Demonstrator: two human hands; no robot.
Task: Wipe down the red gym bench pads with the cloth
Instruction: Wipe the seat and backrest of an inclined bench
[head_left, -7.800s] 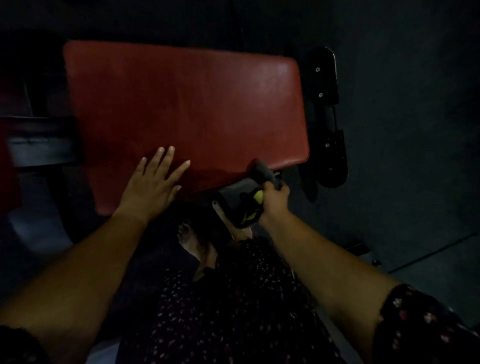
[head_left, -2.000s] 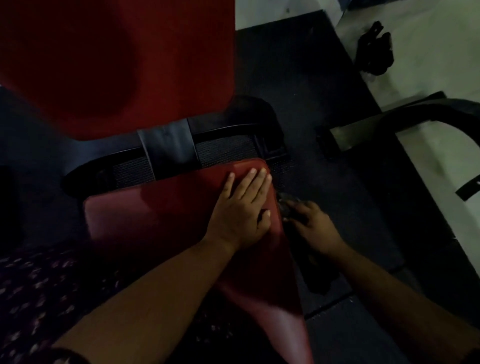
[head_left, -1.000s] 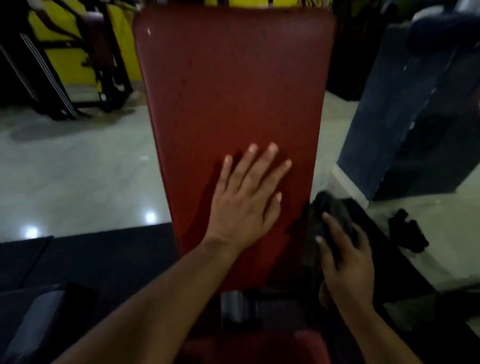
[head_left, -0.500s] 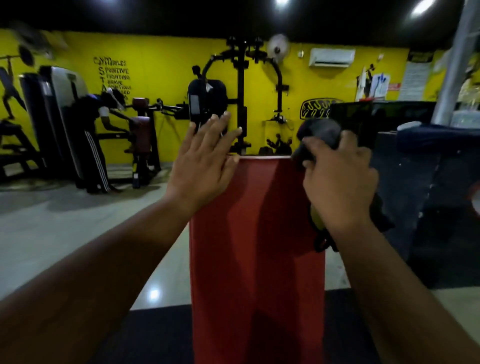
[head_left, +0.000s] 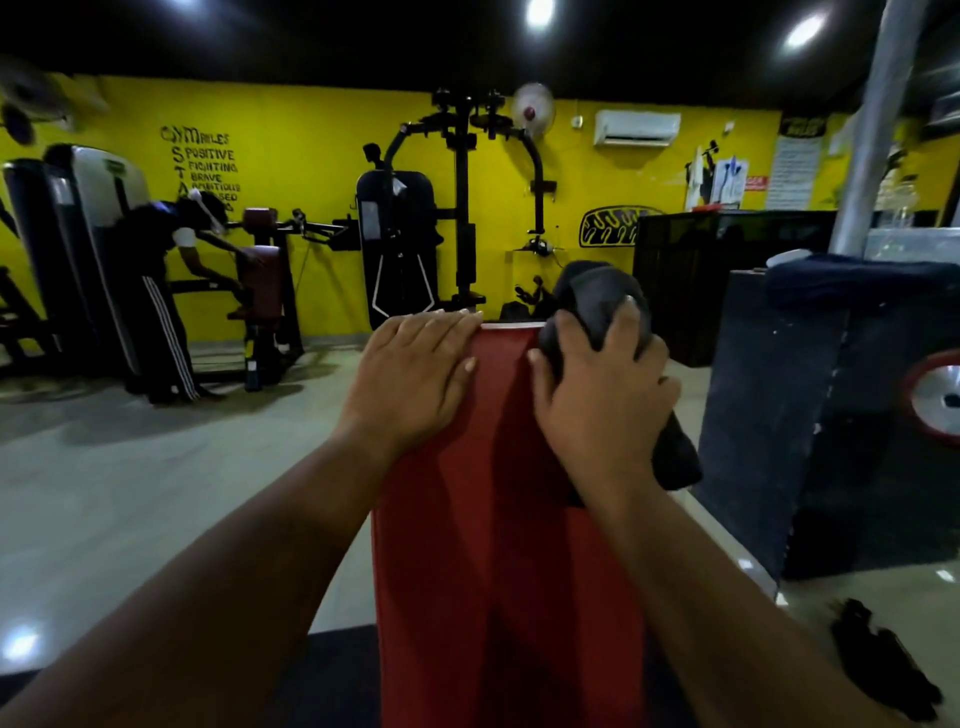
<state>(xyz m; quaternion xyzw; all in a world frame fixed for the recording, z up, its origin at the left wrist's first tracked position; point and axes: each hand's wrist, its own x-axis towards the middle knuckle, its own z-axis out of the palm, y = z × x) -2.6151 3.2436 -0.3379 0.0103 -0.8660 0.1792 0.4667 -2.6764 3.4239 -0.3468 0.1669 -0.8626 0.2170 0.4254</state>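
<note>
Dark grey cloth, bunched, gripped by the right hand: fingers curled over the wad, thumb clamped against its near side. A loose tail of cloth hangs below the hand, off the right edge of the red pad.

Left hand: fingers straight and pressed together, laid flat over the pad's top-left corner, tips reaching its top edge. It holds nothing and seems to steady the pad.

Cloth position: at the pad's top-right corner, the wad rising above the top edge. Cannot tell whether it presses on the pad or sits just off it.

Step in hand (judgement): wiping the upright back pad, stroke at its top end. The next move likely calls for pressing the wad onto the top edge and drawing it down the pad's face, or across toward the left hand, which would have to lift clear.

Beyond the pad: a person bent over a machine, far to its left; a black block to its right.
</note>
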